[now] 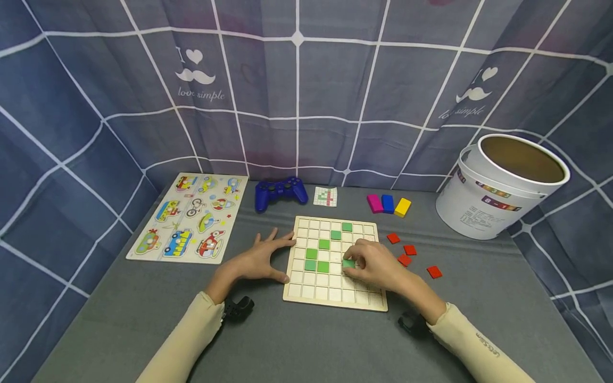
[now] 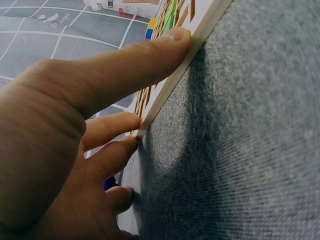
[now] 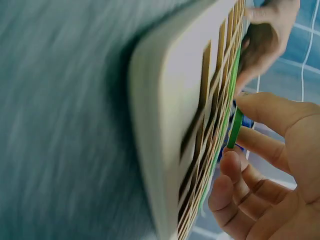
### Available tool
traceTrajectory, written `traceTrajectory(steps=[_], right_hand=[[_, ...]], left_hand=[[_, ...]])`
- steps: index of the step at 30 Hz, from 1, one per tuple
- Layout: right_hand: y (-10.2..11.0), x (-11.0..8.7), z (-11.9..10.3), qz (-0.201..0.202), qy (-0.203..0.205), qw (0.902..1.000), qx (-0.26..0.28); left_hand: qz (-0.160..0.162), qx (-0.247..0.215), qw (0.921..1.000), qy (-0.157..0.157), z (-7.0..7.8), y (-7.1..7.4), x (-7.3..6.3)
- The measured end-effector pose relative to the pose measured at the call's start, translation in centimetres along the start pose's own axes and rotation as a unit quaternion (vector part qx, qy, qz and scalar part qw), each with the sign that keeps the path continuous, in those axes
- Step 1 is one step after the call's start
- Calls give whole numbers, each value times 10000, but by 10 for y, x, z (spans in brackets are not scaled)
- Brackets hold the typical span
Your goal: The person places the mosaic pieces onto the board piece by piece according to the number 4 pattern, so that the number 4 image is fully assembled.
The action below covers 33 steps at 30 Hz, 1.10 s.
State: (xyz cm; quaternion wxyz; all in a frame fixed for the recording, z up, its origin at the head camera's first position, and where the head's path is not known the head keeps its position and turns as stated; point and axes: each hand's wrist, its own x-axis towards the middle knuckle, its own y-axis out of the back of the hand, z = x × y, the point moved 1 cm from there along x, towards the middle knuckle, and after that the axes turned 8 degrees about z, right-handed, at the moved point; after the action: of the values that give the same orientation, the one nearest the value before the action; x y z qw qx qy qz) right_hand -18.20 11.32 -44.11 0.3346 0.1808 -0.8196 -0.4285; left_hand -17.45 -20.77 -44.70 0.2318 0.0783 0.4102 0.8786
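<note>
A light wooden grid board [image 1: 335, 306] lies on the grey cloth, with several green square tiles [image 1: 323, 267] set in its cells. My right hand [image 1: 375, 263] is over the board's right half. Its thumb and fingers pinch a green tile [image 3: 235, 129], which stands tilted at the grid surface in the right wrist view. At the board's left edge, my left hand [image 1: 261, 258] has its fingers spread. Its thumb [image 2: 170, 42] and fingertips touch the rim. Several loose red tiles [image 1: 434, 272] are scattered to the right of the board.
Behind the board lie a small patterned grid card [image 1: 325, 197], a blue game controller [image 1: 280, 193], and pink, blue and yellow blocks [image 1: 388, 204]. A picture puzzle board [image 1: 189, 218] is at left. A white bucket [image 1: 479, 207] stands at the back right before the checked curtain.
</note>
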Motion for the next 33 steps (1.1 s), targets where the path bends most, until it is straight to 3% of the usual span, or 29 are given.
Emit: traceTrajectory(steps=[4,10,20,28,33], right_hand=[[-9,6,-12,-176,72,9998,-18],[-18,14,-16,-319,-189,9993,-76],[-14,13,-13,-281,-395,9987,136],[19,-2,22,274,-777,9965,-148],[43,-15,58,512,-1401,9873,-550]], left_hand=[[10,45,10000,2,0,0,0],[14,90,10000,33,-2,-1,2],[4,85,10000,17,-4,0,2],[6,30,10000,21,-3,-1,1],[9,8,10000,6,-2,1,0]])
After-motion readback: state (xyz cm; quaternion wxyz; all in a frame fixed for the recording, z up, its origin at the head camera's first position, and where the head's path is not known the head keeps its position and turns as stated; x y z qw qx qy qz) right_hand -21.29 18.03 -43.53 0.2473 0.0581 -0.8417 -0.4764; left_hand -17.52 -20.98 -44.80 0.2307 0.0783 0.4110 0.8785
